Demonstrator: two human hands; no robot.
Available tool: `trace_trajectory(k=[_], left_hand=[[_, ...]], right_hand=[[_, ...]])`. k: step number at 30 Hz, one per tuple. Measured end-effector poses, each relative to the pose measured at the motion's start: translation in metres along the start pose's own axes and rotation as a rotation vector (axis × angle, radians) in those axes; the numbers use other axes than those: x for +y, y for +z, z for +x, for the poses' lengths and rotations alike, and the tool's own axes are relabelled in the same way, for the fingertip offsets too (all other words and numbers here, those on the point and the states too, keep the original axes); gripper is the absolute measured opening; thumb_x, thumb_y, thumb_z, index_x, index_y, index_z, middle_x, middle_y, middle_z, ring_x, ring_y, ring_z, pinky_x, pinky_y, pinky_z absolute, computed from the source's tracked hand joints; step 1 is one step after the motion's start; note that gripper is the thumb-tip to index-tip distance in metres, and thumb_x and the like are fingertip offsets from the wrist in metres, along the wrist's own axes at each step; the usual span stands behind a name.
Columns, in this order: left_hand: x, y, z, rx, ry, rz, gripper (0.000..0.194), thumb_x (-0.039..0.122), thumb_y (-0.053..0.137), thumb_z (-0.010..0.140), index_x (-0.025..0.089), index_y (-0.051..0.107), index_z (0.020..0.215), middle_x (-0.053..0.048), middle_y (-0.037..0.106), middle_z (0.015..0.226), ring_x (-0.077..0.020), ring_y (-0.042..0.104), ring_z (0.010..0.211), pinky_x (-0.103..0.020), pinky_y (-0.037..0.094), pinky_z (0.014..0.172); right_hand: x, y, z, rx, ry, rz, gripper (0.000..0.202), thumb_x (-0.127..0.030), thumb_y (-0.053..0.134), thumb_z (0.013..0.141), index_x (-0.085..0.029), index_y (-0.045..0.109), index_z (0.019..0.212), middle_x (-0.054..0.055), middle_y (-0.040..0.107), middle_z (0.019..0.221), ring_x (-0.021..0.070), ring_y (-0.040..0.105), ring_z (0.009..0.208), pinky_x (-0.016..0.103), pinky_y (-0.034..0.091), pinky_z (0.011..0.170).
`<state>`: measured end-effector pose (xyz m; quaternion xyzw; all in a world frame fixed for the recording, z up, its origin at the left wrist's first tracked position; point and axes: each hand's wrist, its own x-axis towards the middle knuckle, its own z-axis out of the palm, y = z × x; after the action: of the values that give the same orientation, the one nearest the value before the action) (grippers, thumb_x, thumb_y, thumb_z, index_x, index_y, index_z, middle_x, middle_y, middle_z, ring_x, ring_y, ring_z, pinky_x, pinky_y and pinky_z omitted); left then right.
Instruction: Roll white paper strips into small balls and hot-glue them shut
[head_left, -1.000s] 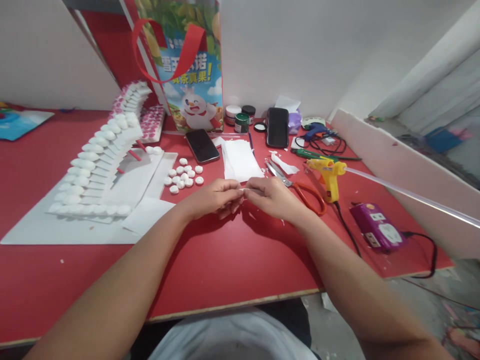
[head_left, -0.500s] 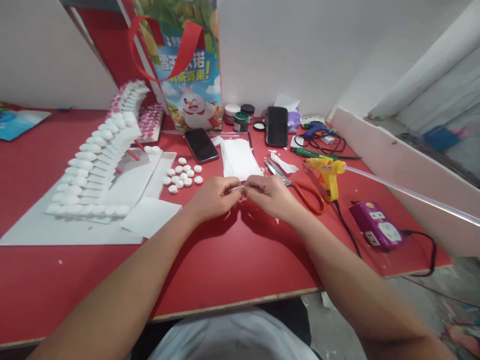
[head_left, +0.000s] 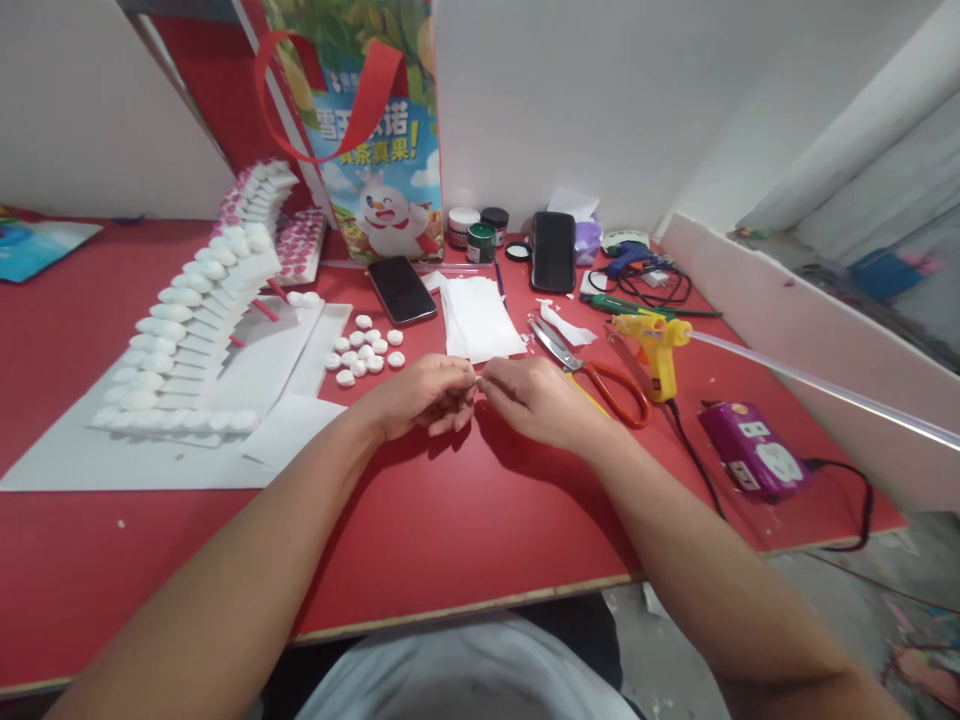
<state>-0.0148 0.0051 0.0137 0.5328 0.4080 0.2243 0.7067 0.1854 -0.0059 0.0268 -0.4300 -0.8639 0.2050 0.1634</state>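
Note:
My left hand and my right hand meet fingertip to fingertip low over the red table, pinching a tiny white paper piece between them; most of it is hidden by the fingers. Just beyond the hands lies a stack of white paper sheets. Several small white round pieces sit to the left of it. Orange-handled scissors lie right beside my right hand.
A white model with rows of white pads stands on white sheets at left. A yellow glue gun, a purple power strip, two phones, paint jars and a printed bag stand around the back and right.
Both hands have stayed together at the table's middle, shifting slightly as the fingers work the small white piece. Nothing else has moved.

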Motion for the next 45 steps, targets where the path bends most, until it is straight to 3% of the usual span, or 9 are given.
trace_trajectory(k=[6, 11, 14, 17, 21, 27, 31, 38, 45], left_hand=[[0.000, 0.004, 0.000, 0.100, 0.146, 0.393, 0.023, 0.032, 0.050, 0.095, 0.020, 0.051, 0.075, 0.002, 0.059, 0.061, -0.0097, 0.046, 0.047, -0.024, 0.036, 0.054], [0.001, 0.012, -0.002, 0.284, 0.382, 0.810, 0.022, 0.028, 0.051, 0.090, 0.021, 0.046, 0.071, 0.000, 0.053, 0.065, -0.0147, 0.047, 0.061, -0.028, 0.032, 0.060], [0.004, 0.014, -0.002, 0.254, 0.302, 0.525, 0.024, 0.034, 0.048, 0.093, 0.021, 0.049, 0.073, 0.000, 0.056, 0.061, -0.0133, 0.049, 0.052, -0.026, 0.034, 0.055], [0.007, 0.012, 0.001, 0.103, 0.037, 0.067, 0.038, 0.043, 0.036, 0.095, 0.018, 0.055, 0.073, -0.008, 0.067, 0.062, -0.0127, 0.049, 0.039, -0.024, 0.026, 0.040], [0.009, 0.006, 0.006, -0.054, -0.237, -0.268, 0.047, 0.042, 0.031, 0.095, 0.015, 0.059, 0.069, -0.016, 0.069, 0.059, -0.0118, 0.047, 0.032, -0.020, 0.019, 0.032], [0.009, 0.002, 0.005, -0.065, -0.233, -0.495, 0.026, 0.025, 0.047, 0.088, 0.017, 0.055, 0.064, -0.006, 0.059, 0.050, -0.0081, 0.036, 0.030, -0.016, 0.023, 0.029], [0.008, 0.002, 0.003, -0.036, -0.172, -0.474, 0.023, 0.025, 0.052, 0.087, 0.017, 0.053, 0.065, -0.003, 0.056, 0.050, -0.0069, 0.035, 0.031, -0.017, 0.025, 0.031], [0.005, 0.010, 0.001, 0.098, 0.095, -0.143, 0.021, 0.033, 0.057, 0.092, 0.017, 0.055, 0.078, -0.001, 0.059, 0.060, -0.0084, 0.044, 0.039, -0.021, 0.024, 0.039], [-0.001, 0.025, -0.002, 0.482, 0.468, 0.816, 0.023, 0.029, 0.043, 0.100, 0.021, 0.052, 0.081, -0.002, 0.059, 0.074, -0.0173, 0.054, 0.070, -0.029, 0.038, 0.067]], right_hand=[[0.006, 0.003, 0.003, -0.006, 0.085, 0.170, 0.023, -0.023, 0.047, 0.096, -0.019, 0.053, 0.075, -0.001, 0.054, 0.065, 0.0117, 0.045, 0.060, 0.027, 0.027, 0.060], [0.008, 0.005, 0.006, 0.065, 0.121, 0.186, 0.026, -0.020, 0.051, 0.088, -0.021, 0.042, 0.063, -0.006, 0.037, 0.056, 0.0101, 0.035, 0.055, 0.028, 0.023, 0.058], [0.007, 0.005, 0.005, 0.142, 0.068, 0.150, 0.023, -0.025, 0.050, 0.090, -0.020, 0.050, 0.068, -0.005, 0.042, 0.057, 0.0109, 0.038, 0.056, 0.028, 0.025, 0.059], [0.007, 0.003, 0.002, 0.168, -0.001, 0.073, 0.024, -0.028, 0.047, 0.095, -0.018, 0.060, 0.077, 0.000, 0.056, 0.065, 0.0123, 0.044, 0.059, 0.028, 0.029, 0.062], [0.009, 0.001, 0.000, 0.200, -0.066, -0.042, 0.027, -0.028, 0.046, 0.099, -0.016, 0.069, 0.091, 0.007, 0.070, 0.085, 0.0143, 0.050, 0.065, 0.028, 0.031, 0.064], [0.010, 0.002, 0.001, 0.156, -0.140, -0.116, 0.032, -0.027, 0.045, 0.101, -0.015, 0.075, 0.099, 0.011, 0.071, 0.088, 0.0177, 0.058, 0.072, 0.029, 0.033, 0.065], [0.011, 0.004, 0.002, 0.217, -0.084, 0.033, 0.028, -0.029, 0.049, 0.102, -0.015, 0.072, 0.105, 0.010, 0.073, 0.091, 0.0160, 0.058, 0.071, 0.028, 0.038, 0.068], [0.006, 0.007, 0.002, 0.327, 0.113, 0.194, 0.021, -0.032, 0.059, 0.093, -0.017, 0.066, 0.080, -0.001, 0.059, 0.059, 0.0117, 0.050, 0.056, 0.026, 0.035, 0.059], [-0.009, 0.004, 0.003, 0.276, 0.348, 0.706, 0.024, -0.032, 0.063, 0.084, -0.020, 0.057, 0.065, 0.001, 0.067, 0.057, 0.0112, 0.055, 0.041, 0.026, 0.043, 0.049]])
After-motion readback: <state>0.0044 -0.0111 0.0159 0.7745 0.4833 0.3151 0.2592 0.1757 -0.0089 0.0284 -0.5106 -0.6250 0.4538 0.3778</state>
